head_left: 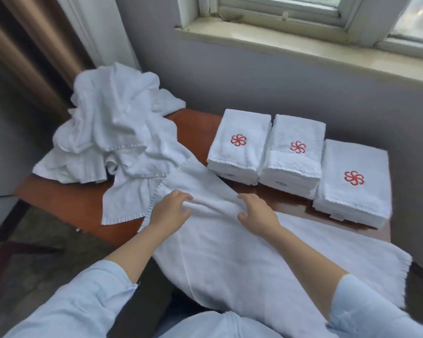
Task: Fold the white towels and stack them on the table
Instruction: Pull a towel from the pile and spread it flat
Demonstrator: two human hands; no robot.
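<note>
Head view: open towel lies diagonally across the counter, near end hanging off toward me. Far left sits the unfolded pile; three folded stacks in a row at right. My left hand and right hand each pinch a ridge at mid-towel, fingers clamped on cloth. I'd lift both pinches level, match hems before creasing. Counter is brown, glossy; grey wall, window sill behind.
</note>
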